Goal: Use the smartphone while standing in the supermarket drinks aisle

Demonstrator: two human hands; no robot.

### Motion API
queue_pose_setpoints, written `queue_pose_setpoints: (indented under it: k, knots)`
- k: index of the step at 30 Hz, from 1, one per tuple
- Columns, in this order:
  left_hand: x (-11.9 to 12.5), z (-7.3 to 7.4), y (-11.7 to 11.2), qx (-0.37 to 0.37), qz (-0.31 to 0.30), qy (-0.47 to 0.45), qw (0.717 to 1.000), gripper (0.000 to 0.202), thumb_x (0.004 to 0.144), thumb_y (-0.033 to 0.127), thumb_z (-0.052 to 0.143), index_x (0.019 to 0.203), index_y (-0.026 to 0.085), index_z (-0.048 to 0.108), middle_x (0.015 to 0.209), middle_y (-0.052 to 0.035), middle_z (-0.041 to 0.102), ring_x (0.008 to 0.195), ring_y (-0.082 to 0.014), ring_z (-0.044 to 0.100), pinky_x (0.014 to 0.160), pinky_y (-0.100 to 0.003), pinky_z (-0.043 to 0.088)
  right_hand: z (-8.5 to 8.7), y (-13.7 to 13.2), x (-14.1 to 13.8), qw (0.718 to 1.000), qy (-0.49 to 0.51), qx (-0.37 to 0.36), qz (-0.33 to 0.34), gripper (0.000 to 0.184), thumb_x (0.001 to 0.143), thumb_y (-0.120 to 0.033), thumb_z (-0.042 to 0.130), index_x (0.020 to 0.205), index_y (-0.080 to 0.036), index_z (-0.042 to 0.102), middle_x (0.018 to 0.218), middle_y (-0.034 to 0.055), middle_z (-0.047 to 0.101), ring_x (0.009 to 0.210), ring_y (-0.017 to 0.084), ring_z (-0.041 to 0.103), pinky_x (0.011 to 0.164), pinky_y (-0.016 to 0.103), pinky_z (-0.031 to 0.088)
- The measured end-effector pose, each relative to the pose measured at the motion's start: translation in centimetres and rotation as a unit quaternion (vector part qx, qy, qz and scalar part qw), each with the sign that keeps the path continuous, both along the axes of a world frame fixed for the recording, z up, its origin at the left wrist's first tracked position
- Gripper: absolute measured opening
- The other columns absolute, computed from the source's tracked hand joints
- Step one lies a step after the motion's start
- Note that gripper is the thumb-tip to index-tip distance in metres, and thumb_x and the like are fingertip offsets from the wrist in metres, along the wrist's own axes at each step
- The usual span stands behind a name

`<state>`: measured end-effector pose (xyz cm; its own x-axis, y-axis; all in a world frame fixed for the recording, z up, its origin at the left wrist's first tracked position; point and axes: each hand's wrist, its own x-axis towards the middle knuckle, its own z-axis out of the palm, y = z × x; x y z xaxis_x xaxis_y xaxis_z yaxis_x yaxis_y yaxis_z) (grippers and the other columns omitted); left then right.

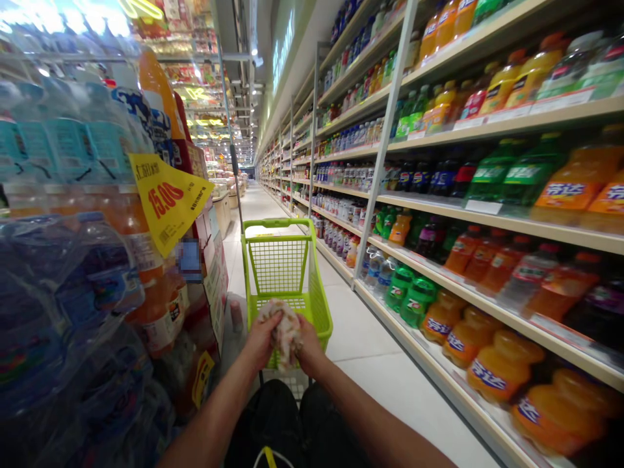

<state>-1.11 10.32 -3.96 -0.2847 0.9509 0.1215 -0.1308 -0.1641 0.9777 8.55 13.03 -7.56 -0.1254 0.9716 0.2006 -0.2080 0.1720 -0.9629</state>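
Light was bright, overhead, shadows faint; glare lay on plastic wrap point(49, 273) left of the left hand point(263, 338); frame edges showed fisheye distortion.

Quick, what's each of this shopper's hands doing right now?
Left hand: closed, holding a crumpled mottled bundle, perhaps cloth.
Right hand: closed, holding the same bundle from the other side.

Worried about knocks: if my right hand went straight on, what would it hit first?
The right hand meets the crumpled patterned bag first, since it already grips it; beyond that, probably the lime-green cart's side.
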Motion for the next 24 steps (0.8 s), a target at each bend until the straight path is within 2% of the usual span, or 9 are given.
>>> queue_pose_setpoints:
  k: [3,5,7,9,12,15,19,21,24]
  knots:
    - [-1.7,-0.1,1.1,0.025,0.102,0.12,0.987,0.027,0.072,0.027,0.051,0.097,0.02,0.051,0.092,-0.0067,0.062,0.091,-0.0231,0.058,0.084,-0.041,0.043,-0.7,0.7,0.8,0.995,-0.064,0.049,-0.061,0.021,0.073,-0.033,0.051,0.085,-0.017,0.056,0.077,0.005,0.063,0.068,0.018,0.059,0.065,0.032,0.048]
    - [-1.9,-0.8,1.3,0.045,0.121,0.213,0.969,0.031,0.068,0.016,0.05,0.098,0.022,0.05,0.103,-0.0073,0.058,0.105,-0.024,0.049,0.094,-0.043,0.034,-1.4,1.3,1.7,0.985,-0.106,0.083,-0.108,0.023,0.074,-0.03,0.049,0.092,-0.017,0.056,0.089,0.0077,0.061,0.077,0.02,0.058,0.075,0.038,0.046]
    - [-0.8,-2.2,1.0,0.063,0.087,0.302,0.947,0.034,0.063,0.009,0.05,0.095,0.021,0.053,0.105,-0.0079,0.057,0.107,-0.0248,0.048,0.096,-0.044,0.032,-2.2,1.8,2.6,0.971,-0.146,0.119,-0.146,0.026,0.074,-0.026,0.047,0.097,-0.016,0.055,0.098,0.0097,0.059,0.088,0.022,0.055,0.086,0.042,0.041]
    - [1.0,-4.0,0.3,0.076,0.022,0.381,0.921,0.034,0.058,0.008,0.054,0.09,0.021,0.057,0.1,-0.0073,0.061,0.1,-0.0258,0.051,0.094,-0.046,0.033,-3.2,2.1,3.2,0.957,-0.184,0.151,-0.165,0.028,0.074,-0.023,0.045,0.1,-0.016,0.055,0.104,0.0107,0.057,0.098,0.024,0.052,0.092,0.045,0.036]
    - [2.4,-6.0,-0.4,0.093,-0.03,0.466,0.879,0.037,0.06,0.011,0.059,0.096,0.02,0.057,0.109,-0.0091,0.059,0.107,-0.0278,0.047,0.098,-0.049,0.027,-4.7,2.4,3.8,0.939,-0.235,0.19,-0.165,0.03,0.076,-0.021,0.043,0.103,-0.016,0.055,0.108,0.0106,0.058,0.106,0.024,0.049,0.096,0.046,0.033]
    - [0.6,-6.3,-0.1,0.095,-0.049,0.523,0.846,0.025,0.069,0.011,0.051,0.092,0.019,0.058,0.099,-0.0088,0.061,0.098,-0.0238,0.052,0.091,-0.043,0.037,-5.7,2.6,4.4,0.925,-0.27,0.219,-0.152,0.032,0.077,-0.019,0.042,0.106,-0.016,0.055,0.11,0.0101,0.058,0.107,0.023,0.05,0.097,0.044,0.034]
    - [-2.6,-5.8,0.5,0.089,-0.02,0.576,0.813,0.022,0.075,0.008,0.043,0.092,0.016,0.055,0.092,-0.0108,0.06,0.092,-0.0236,0.053,0.082,-0.042,0.043,-6.0,2.8,4.7,0.916,-0.29,0.239,-0.137,0.034,0.077,-0.016,0.04,0.109,-0.016,0.054,0.11,0.01,0.059,0.105,0.021,0.052,0.095,0.041,0.037]
    - [-2.2,-6.0,0.6,0.1,-0.013,0.597,0.796,0.023,0.076,0.009,0.042,0.095,0.016,0.054,0.094,-0.011,0.06,0.094,-0.0235,0.053,0.084,-0.044,0.043,-6.0,2.9,4.4,0.915,-0.293,0.238,-0.14,0.035,0.077,-0.016,0.039,0.109,-0.014,0.053,0.108,0.0114,0.059,0.104,0.022,0.052,0.094,0.042,0.038]
    - [0.3,-6.7,0.9,0.138,-0.045,0.627,0.766,0.034,0.072,0.007,0.049,0.104,0.019,0.052,0.106,-0.0094,0.058,0.102,-0.0216,0.052,0.088,-0.041,0.042,-6.0,3.2,3.9,0.915,-0.293,0.232,-0.151,0.036,0.077,-0.015,0.038,0.11,-0.011,0.052,0.106,0.0133,0.06,0.103,0.023,0.053,0.092,0.044,0.039]
